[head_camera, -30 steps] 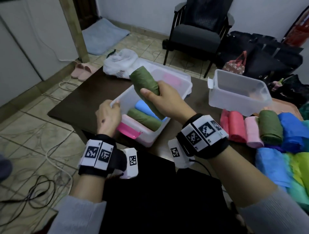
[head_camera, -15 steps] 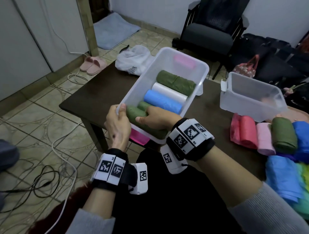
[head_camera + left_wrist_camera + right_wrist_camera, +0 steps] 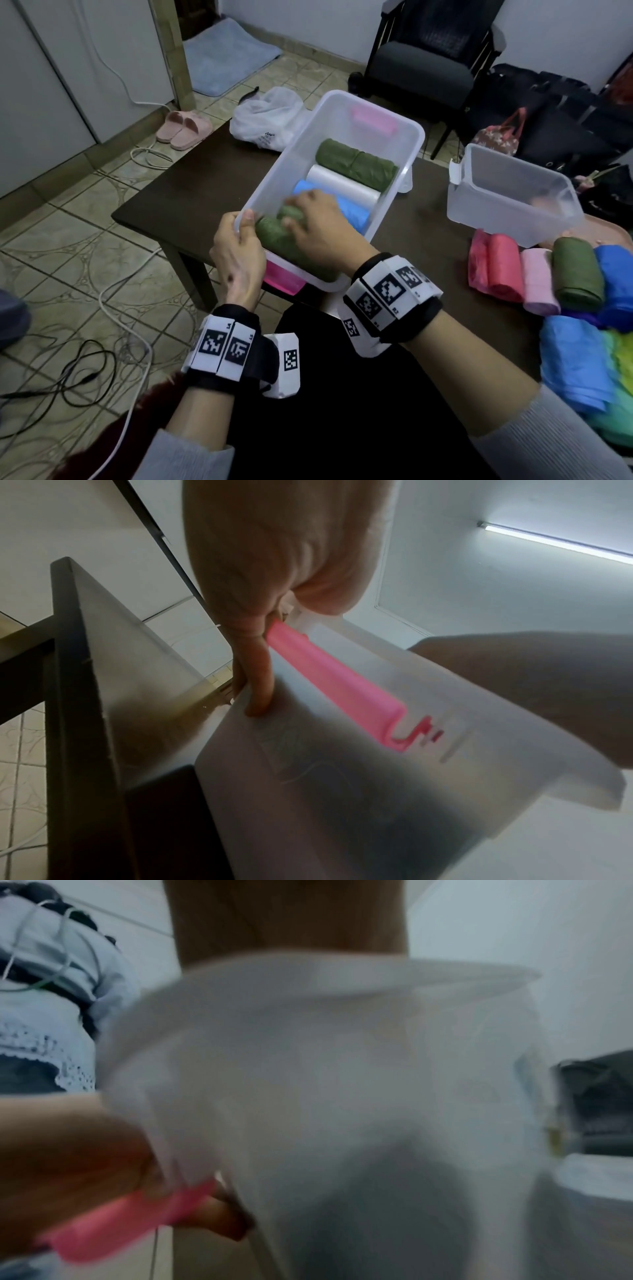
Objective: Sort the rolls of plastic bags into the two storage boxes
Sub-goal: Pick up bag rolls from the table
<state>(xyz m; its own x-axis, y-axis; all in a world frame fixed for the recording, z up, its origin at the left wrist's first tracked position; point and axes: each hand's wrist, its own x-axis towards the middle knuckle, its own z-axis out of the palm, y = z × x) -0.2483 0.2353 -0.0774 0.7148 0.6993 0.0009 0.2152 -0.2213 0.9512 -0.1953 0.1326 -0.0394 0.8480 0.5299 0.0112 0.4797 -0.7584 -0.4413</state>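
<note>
Currently the right hand is pressing an olive roll into the near end of the left box, fingers curled over it. Roll's long axis is running across the box, parallel to the blue roll, white roll and far olive roll. Left hand is gripping the near rim beside the pink latch. Box is translucent, smooth plastic; rolls are soft, crinkled cylinders. Right box is sitting well apart; unsorted rolls are lying nearer the right hand.

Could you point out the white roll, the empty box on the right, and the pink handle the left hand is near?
white roll (image 3: pixel 342 183), head view, middle of its side.
empty box (image 3: pixel 493 202), head view, near wall.
pink handle (image 3: pixel 329 680), left wrist view, middle of its bar.
</note>
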